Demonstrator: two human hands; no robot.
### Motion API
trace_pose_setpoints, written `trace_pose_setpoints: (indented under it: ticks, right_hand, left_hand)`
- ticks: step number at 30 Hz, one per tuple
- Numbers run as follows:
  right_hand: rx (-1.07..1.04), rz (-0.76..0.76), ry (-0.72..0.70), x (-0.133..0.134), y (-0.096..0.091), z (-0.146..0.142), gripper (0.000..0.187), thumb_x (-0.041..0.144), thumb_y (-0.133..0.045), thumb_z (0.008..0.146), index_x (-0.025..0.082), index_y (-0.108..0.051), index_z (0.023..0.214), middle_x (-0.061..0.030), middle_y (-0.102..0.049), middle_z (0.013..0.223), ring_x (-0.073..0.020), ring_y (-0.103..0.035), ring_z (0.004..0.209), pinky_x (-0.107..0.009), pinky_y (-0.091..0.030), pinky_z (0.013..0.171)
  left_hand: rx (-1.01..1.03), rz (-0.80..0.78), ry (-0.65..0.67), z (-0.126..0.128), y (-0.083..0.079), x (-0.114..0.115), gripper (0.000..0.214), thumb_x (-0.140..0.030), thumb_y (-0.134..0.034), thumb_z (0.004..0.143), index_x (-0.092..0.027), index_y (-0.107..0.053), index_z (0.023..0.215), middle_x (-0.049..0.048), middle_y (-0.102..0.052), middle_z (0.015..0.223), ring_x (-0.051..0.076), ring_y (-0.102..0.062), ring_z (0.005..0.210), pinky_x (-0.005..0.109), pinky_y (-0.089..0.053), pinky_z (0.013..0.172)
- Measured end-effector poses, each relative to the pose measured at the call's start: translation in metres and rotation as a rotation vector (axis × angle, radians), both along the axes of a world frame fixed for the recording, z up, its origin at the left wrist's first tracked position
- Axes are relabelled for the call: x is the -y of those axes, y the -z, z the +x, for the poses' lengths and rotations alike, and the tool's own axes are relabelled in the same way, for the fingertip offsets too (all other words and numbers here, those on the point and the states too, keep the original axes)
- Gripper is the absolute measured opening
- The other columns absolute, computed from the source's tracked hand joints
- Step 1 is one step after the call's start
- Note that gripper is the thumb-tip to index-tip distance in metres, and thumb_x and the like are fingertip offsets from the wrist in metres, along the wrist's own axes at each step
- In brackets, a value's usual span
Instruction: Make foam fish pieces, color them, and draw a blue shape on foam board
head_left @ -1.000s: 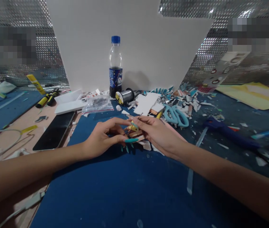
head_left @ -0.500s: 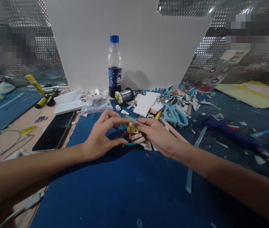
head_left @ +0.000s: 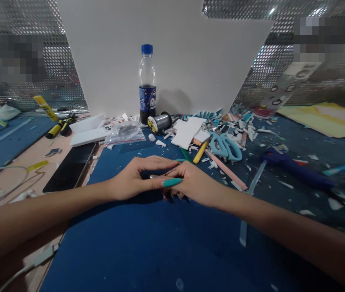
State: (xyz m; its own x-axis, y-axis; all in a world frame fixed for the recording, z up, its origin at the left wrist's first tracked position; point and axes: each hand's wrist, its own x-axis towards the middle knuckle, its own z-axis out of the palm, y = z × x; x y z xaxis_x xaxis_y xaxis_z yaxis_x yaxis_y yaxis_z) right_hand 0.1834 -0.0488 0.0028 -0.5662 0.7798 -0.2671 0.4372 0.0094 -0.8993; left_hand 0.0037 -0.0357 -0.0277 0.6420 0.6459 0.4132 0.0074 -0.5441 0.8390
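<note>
Head view: left hand [head_left: 131, 180] and right hand [head_left: 192, 183] meet on blue mat [head_left: 148, 243], fingers curled low, grip underneath hidden, cannot tell; just beyond fingertips one green pen [head_left: 186, 154], one yellow marker [head_left: 200, 152]; farther, one scissors [head_left: 225, 148], one bottle [head_left: 147, 87].

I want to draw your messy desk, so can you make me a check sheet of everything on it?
Surface: blue mat, littered with small bits.
Job's things: hidden under the hands; green pen and yellow pen lie nearest.
Clutter: scissors, bottle, wire spool, phone, plastic bag, paper scraps.
Grips: left hand and right hand touch, low on the mat; grip unclear.
Cables: white cable, near left.
Surroundings: white board, perforated metal wall.
</note>
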Motion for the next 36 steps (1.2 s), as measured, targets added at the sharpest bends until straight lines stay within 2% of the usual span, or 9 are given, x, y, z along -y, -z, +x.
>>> trace_pose_setpoints:
  ticks: [3, 8, 11, 14, 17, 22, 27, 32, 36]
  right_hand:
    - [0.038, 0.083, -0.015, 0.002, 0.000, 0.000, 0.029, 0.022, -0.057, 0.082, 0.013, -0.065, 0.055, 0.0021, -0.052, 0.044, -0.0060, -0.043, 0.040, -0.021, -0.034, 0.044]
    - [0.059, 0.193, -0.042, 0.006, 0.003, 0.001, 0.028, 0.022, -0.053, 0.079, 0.015, -0.057, 0.052, 0.0026, -0.049, 0.046, -0.0071, -0.042, 0.042, -0.022, -0.030, 0.043]
    - [0.081, 0.192, -0.027, 0.008, 0.006, 0.001, 0.028, 0.025, -0.052, 0.078, 0.016, -0.053, 0.051, 0.0021, -0.049, 0.046, -0.0080, -0.043, 0.043, -0.023, -0.030, 0.044]
    - [0.090, 0.177, 0.002, 0.009, 0.007, 0.001, 0.027, 0.025, -0.053, 0.077, 0.017, -0.051, 0.051, 0.0026, -0.048, 0.047, -0.0077, -0.042, 0.043, -0.023, -0.030, 0.043]
    - [0.069, 0.158, -0.001, 0.009, 0.006, 0.000, 0.030, 0.026, -0.053, 0.077, 0.017, -0.046, 0.050, 0.0039, -0.044, 0.045, -0.0069, -0.037, 0.041, -0.024, -0.028, 0.043]
    - [0.025, 0.100, -0.028, 0.009, 0.004, 0.001, 0.029, 0.028, -0.054, 0.077, 0.017, -0.048, 0.051, 0.0039, -0.044, 0.046, -0.0069, -0.035, 0.042, -0.024, -0.027, 0.043]
    - [-0.003, 0.121, -0.014, 0.006, 0.005, 0.003, 0.027, 0.024, -0.058, 0.073, 0.017, -0.048, 0.050, 0.0049, -0.043, 0.046, -0.0067, -0.036, 0.044, -0.023, -0.027, 0.044]
    - [0.020, 0.039, -0.002, 0.002, 0.001, 0.002, 0.021, 0.026, -0.061, 0.075, 0.014, -0.063, 0.058, 0.0003, -0.055, 0.052, -0.0079, -0.046, 0.048, -0.022, -0.036, 0.047]
    - [0.002, -0.088, 0.082, -0.001, -0.004, 0.002, 0.022, 0.032, -0.066, 0.074, 0.013, -0.068, 0.064, -0.0016, -0.057, 0.058, -0.0081, -0.050, 0.051, -0.019, -0.041, 0.047]
  left_hand:
    - [0.026, -0.075, -0.034, 0.001, 0.000, 0.002, 0.032, -0.020, -0.065, 0.079, -0.024, -0.065, 0.111, 0.0066, -0.067, 0.112, 0.022, -0.061, 0.106, 0.035, -0.050, 0.093]
    - [-0.037, -0.155, -0.176, 0.002, -0.002, 0.006, 0.040, -0.027, -0.069, 0.076, -0.023, -0.063, 0.115, 0.0038, -0.068, 0.112, 0.021, -0.062, 0.107, 0.031, -0.052, 0.093]
    - [-0.112, -0.061, -0.206, 0.004, -0.003, 0.008, 0.031, -0.028, -0.065, 0.079, -0.020, -0.066, 0.109, 0.0052, -0.070, 0.107, 0.021, -0.065, 0.100, 0.029, -0.054, 0.086]
    - [-0.138, 0.093, -0.158, 0.005, -0.002, 0.009, 0.024, -0.024, -0.055, 0.087, -0.021, -0.068, 0.106, 0.0048, -0.070, 0.107, 0.019, -0.065, 0.098, 0.028, -0.054, 0.084]
    - [-0.128, 0.213, -0.137, 0.005, 0.000, 0.008, 0.023, -0.021, -0.051, 0.088, -0.022, -0.069, 0.103, 0.0049, -0.070, 0.107, 0.019, -0.065, 0.098, 0.029, -0.054, 0.084]
    - [-0.139, 0.394, -0.151, 0.004, 0.004, 0.005, 0.026, -0.018, -0.052, 0.088, -0.020, -0.065, 0.110, 0.0068, -0.072, 0.100, 0.018, -0.067, 0.092, 0.029, -0.056, 0.079]
    - [-0.158, 0.607, -0.181, 0.003, 0.007, 0.006, 0.031, -0.014, -0.046, 0.090, -0.017, -0.059, 0.118, 0.0081, -0.071, 0.102, 0.016, -0.067, 0.095, 0.026, -0.057, 0.080]
    - [-0.198, 0.601, -0.330, 0.004, 0.007, 0.009, 0.027, -0.014, -0.048, 0.088, -0.018, -0.062, 0.112, 0.0059, -0.073, 0.098, 0.015, -0.070, 0.084, 0.022, -0.058, 0.072]
    - [-0.131, 0.550, -0.448, 0.005, 0.004, 0.012, 0.024, -0.012, -0.052, 0.086, -0.017, -0.062, 0.107, 0.0041, -0.074, 0.093, 0.014, -0.071, 0.079, 0.020, -0.058, 0.070]
